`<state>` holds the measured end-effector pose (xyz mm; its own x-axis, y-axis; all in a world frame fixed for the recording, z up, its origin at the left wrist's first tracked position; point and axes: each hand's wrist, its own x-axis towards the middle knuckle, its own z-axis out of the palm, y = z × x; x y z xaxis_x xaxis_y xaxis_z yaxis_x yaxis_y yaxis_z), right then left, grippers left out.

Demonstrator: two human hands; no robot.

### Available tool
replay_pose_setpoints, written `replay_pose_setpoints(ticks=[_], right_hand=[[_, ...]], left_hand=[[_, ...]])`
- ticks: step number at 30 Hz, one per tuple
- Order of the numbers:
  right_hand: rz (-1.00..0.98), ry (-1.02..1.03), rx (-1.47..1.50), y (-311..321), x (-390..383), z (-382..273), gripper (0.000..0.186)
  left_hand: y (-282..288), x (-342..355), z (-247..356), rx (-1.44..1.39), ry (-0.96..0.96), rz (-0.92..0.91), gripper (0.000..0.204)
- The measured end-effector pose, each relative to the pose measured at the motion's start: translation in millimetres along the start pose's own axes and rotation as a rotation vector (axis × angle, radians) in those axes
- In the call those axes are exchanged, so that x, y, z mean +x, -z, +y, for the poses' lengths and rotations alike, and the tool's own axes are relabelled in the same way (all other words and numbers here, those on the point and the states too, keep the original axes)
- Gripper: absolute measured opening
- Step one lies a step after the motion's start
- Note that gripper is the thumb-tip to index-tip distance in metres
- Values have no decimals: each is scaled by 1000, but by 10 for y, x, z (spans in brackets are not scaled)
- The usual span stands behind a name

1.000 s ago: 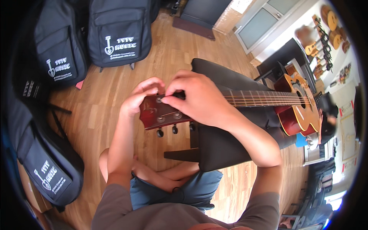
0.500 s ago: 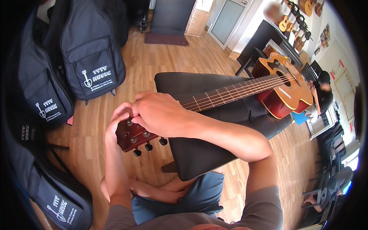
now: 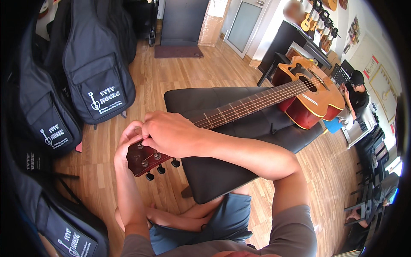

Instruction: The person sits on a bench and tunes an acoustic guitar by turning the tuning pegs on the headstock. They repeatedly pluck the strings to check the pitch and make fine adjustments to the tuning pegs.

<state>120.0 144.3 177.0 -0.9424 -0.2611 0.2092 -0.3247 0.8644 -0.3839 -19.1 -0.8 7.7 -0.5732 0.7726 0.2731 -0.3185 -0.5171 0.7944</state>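
Observation:
An acoustic guitar (image 3: 306,106) with a tan top and dark red sides lies face up across a black padded bench (image 3: 205,184). Its neck runs toward me, and the dark red headstock (image 3: 136,162) juts past the bench's left edge, with black tuning pegs on its near side. My left hand (image 3: 126,143) wraps the headstock's left end, fingers curled at the far edge. Over the top of the headstock lies my right hand (image 3: 168,132), its fingertips pinched together against the left fingers. What either pinch holds is hidden. Part of the strings near the nut is covered by the right hand.
Black guitar bags (image 3: 99,81) stand along the left, one (image 3: 68,227) close to my left arm. A dark mat (image 3: 179,52) lies at the back. Beyond the guitar's body a person in black (image 3: 358,96) sits at the right. Ukuleles (image 3: 306,22) hang on the wall.
The whole view has shifted slightly, so the guitar and bench appear a little further left. Both hands stay together at the headstock, with little visible change in their grip.

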Motion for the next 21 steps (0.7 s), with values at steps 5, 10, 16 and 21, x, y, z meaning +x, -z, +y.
replay_pose_setpoints(ticks=[5,10,16,21], right_hand=[[-26,6,5,38,4,-33,14],[-41,8,38,24,15,-8,14],[-64,-24,11,0,32,-23,14],[-59,-6,38,22,9,-32,15]], left_hand=[[219,-39,-367,-456,-91,-39,14],[-115,-32,-520,-743,-38,-6,12],[-79,-16,-605,-814,-86,-111,12],[-30,-32,-619,-808,-100,-132,12]])
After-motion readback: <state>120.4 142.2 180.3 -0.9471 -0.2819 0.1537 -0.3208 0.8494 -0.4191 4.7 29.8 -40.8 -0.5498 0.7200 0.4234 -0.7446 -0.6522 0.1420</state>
